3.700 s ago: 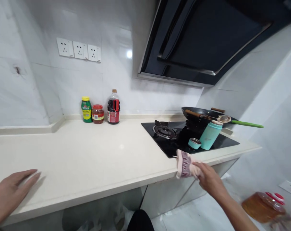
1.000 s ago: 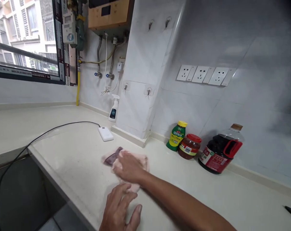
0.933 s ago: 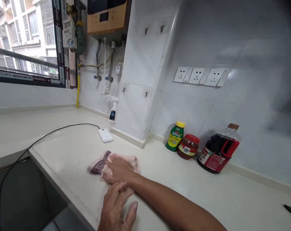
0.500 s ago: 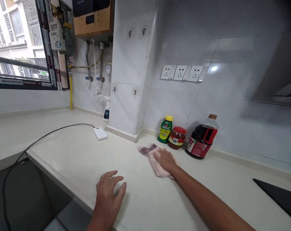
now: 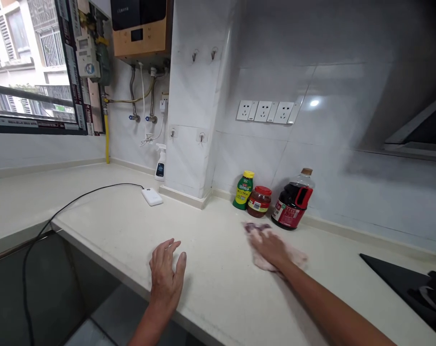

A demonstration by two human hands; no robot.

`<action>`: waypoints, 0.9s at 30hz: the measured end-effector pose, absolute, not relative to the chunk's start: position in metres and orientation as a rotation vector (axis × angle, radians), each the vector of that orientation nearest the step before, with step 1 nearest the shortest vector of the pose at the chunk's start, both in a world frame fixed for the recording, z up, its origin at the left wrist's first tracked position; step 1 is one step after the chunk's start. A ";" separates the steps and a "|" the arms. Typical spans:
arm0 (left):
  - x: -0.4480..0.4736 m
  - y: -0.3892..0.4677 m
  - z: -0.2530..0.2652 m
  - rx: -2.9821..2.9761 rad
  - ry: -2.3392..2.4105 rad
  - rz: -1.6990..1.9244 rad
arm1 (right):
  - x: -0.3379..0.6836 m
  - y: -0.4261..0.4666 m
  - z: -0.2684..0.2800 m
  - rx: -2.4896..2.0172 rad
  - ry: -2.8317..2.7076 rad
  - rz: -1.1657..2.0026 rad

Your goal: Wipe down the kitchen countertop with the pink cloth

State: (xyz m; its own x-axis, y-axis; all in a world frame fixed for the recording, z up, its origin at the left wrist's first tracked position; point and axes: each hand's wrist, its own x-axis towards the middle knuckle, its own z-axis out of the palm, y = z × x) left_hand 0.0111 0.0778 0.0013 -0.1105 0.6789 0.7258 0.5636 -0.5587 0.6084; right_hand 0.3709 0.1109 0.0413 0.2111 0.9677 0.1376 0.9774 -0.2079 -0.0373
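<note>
My right hand [image 5: 270, 247] presses a pale pink cloth [image 5: 260, 262] with a purplish patch down on the white countertop [image 5: 218, 278]. Just beyond it, along the wall, stand a green squeeze bottle [image 5: 243, 191] with a yellow cap, a red-lidded jar [image 5: 259, 202] and a large bottle of dark sauce [image 5: 292, 202]. The cloth does not touch any of them. My left hand [image 5: 167, 269] hovers near the counter's front edge, its fingers apart and nothing in it.
A white power bank [image 5: 152, 196] with a black cable [image 5: 91, 194] lies on the left part of the counter. Behind it, a spray bottle [image 5: 161, 163] stands beside the pillar. At the right is a black cooktop [image 5: 394, 281]. Wall sockets [image 5: 264, 111] sit above the bottles.
My right hand has slid the cloth to the right along the counter, away from the pillar. My left hand stays open, slightly shifted. The view has turned a little to the right.
</note>
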 end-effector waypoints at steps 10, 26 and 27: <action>0.004 0.089 0.003 1.789 1.568 1.817 | 0.127 0.081 0.031 -1.390 -2.552 0.162; 0.006 0.082 0.016 1.951 1.616 1.482 | 0.486 -0.034 0.034 -2.375 -1.684 -0.177; 0.006 0.082 0.016 1.965 1.609 1.465 | 0.505 -0.057 0.032 -2.415 -1.631 -0.211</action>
State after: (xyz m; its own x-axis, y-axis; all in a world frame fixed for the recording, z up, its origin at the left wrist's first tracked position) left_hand 0.0063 0.0816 0.0165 -0.0894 0.8316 0.5482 0.6238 -0.3823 0.6817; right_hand 0.5054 -0.0570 0.0315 0.3737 0.8961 0.2396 0.9275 -0.3600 -0.1005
